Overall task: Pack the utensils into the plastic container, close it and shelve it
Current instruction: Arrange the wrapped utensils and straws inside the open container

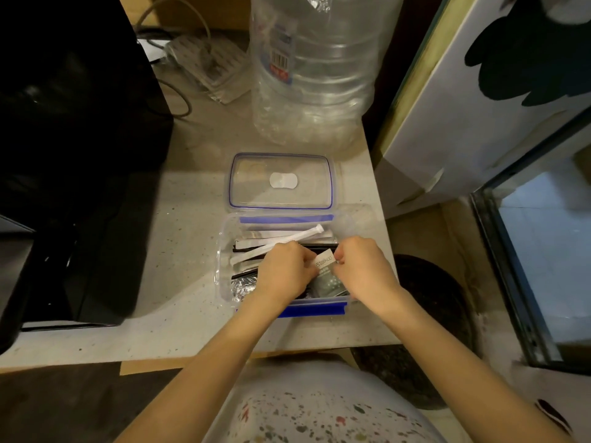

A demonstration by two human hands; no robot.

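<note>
Utensils [275,243] look light and slippery in their wrappers. Left hand [284,273] and right hand [361,270] both pinch a thin packet [326,266] by its top edge over the container [224,251].

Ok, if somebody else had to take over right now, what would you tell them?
Left hand and right hand: both pinch a small dark printed packet over the clear plastic container with blue clips.
Inside it: a white paper-wrapped straw, black sticks and other packets.
The clear blue-rimmed lid lies flat on the speckled counter, just behind the container.
Done: most things are in.
Left: tuck the packet in, put the lid on, snap the clips, shelve it.
</note>
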